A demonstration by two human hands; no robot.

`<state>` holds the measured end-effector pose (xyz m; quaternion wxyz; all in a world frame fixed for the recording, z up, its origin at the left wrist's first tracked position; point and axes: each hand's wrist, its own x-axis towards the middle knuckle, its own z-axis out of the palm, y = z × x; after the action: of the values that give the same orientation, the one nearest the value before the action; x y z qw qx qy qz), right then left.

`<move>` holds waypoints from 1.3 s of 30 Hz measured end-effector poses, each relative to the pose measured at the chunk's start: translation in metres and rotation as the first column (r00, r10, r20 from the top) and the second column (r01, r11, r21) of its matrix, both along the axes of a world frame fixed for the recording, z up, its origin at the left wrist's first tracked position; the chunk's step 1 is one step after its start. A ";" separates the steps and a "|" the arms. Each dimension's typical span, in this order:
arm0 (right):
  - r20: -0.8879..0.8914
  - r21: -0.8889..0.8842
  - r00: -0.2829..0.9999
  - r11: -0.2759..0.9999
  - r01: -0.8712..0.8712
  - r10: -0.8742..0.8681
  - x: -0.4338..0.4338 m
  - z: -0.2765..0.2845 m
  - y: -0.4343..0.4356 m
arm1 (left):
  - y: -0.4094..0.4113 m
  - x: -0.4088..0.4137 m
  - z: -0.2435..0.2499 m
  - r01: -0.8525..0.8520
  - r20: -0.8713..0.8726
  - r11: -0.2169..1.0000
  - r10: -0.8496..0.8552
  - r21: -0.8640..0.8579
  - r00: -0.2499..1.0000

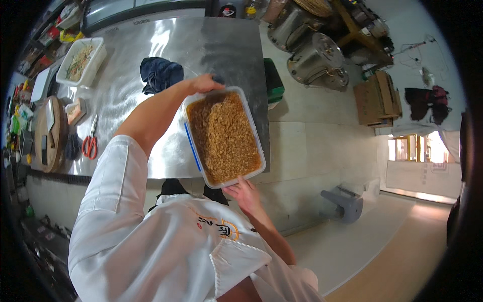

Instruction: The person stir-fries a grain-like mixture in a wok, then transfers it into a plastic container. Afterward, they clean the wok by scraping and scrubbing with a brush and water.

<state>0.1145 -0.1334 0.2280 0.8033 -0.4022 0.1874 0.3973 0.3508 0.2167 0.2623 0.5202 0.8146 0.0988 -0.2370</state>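
Observation:
A clear plastic food box [261,158] with a blue clip along one side is full of brown, crumbly, wet-looking food [230,136]. It is near the right end of a stainless steel table [124,102]. My left hand [206,83] grips the far rim. At the near end, my right hand [243,191] holds the box's edge, fingers partly hidden beneath. A small dark thing [218,79], too unclear to name, shows beside my left fingertips. Left of it lies a crumpled dark blue cloth [162,74].
On the table's left are a white tub [99,62] of shredded food, red-handled scissors [90,141], and a round wooden chopping board [58,151] bearing a cleaver [50,115]. Metal pots [307,71], a cardboard box [373,100] and a grey plastic stool [349,207] stand to the right.

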 end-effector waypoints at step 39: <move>0.549 -0.760 -0.117 0.552 0.342 0.828 -0.134 -0.037 0.276 | -0.108 -0.973 -0.143 -0.949 -0.119 -0.199 0.965 0.244 -0.233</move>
<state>-0.0194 0.1429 0.1910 0.2937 -0.8662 -0.4030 0.0316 -0.6222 0.1082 0.1193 0.4674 0.4111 0.7681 0.1500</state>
